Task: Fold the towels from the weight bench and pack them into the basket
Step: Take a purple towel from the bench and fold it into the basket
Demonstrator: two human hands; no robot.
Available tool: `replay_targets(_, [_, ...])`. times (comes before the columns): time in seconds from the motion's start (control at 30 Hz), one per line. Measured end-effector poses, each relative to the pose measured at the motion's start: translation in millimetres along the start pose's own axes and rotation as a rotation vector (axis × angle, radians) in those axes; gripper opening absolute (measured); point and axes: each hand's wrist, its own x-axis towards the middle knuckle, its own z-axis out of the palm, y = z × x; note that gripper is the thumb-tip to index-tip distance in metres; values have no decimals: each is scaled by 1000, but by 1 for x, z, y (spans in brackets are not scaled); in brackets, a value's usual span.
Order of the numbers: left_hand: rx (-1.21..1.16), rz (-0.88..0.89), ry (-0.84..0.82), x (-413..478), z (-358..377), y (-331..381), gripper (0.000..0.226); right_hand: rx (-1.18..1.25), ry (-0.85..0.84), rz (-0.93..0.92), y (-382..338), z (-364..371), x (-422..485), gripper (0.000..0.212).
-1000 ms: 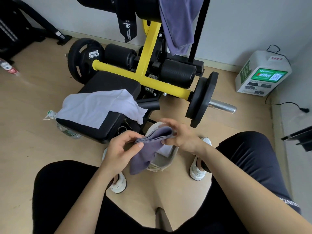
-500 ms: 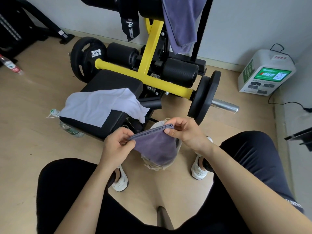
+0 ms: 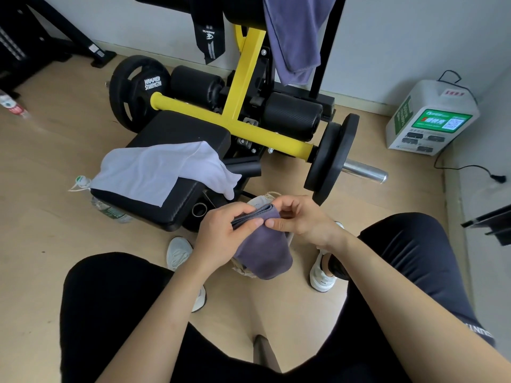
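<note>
Centrally, your left hand (image 3: 224, 230) grasps the folded purple towel (image 3: 265, 252), thumb on its near face and fingers curled round the layered edge. Your right hand (image 3: 301, 219) meets it at the same fold: its thumb tip presses the cloth just beside your left thumb, and its curled fingers close over the upper corner. The towel's lower part hangs free below both hands, between your knees.

Directly under the hands stands the basket (image 3: 258, 201), pale and soft-sided, on the floor between your two white shoes (image 3: 179, 252). Most of it is hidden by the hanging cloth, so only part of its far rim, a rope loop and a scrap of its near wall show, and you cannot tell what it holds.

To your left, a white towel (image 3: 160, 172) lies unfolded across the black bench pad (image 3: 179, 128), one corner drooping over the pad's near right edge. Another violet towel (image 3: 296, 37) hangs from the upper roller of the machine, above the yellow frame (image 3: 243, 78). Black weight plates (image 3: 331, 158) sit at both ends of the yellow crossbar. A plastic bottle (image 3: 110, 211) lies on the floor against the bench, and a white charging box (image 3: 431, 117) stands by the wall at right.
</note>
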Motion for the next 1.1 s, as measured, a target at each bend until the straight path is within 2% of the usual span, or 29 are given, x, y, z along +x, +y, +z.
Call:
replay_targets(0.1, [-83, 4, 31, 2, -7, 5, 2, -100, -44, 67, 5, -2, -1, 18])
replay_targets(0.23, [-201, -22, 139, 4, -24, 5, 4, -297, -70, 110, 20, -2, 1, 18])
replay_targets(0.4, [-314, -123, 328, 3, -46, -13, 15, -541, -13, 199, 39, -13, 3, 19])
replay_targets(0.6, [-503, -288, 544, 2, -60, -33, 7, -623, 17, 290, 45, -23, -1, 14])
replay_targets(0.73, [-589, -391, 607, 2, -61, -44, 8, -672, 60, 314, 51, -31, -1, 12])
replay_targets(0.8, [-628, -431, 635, 2, -61, -49, 14, -616, 115, 327, 51, -34, -1, 13])
replay_targets(0.93, [-586, -509, 673, 1, -64, -64, 19, -253, 314, 263, 41, -42, -1, 8])
replay_targets(1.03, [-533, -550, 633, 0, -62, -74, 11, -25, 470, 209, 27, -46, -2, 4])
replay_targets(1.1, [-475, -539, 577, 0, -59, -75, 9, 28, 564, 203, 21, -45, -1, 7])
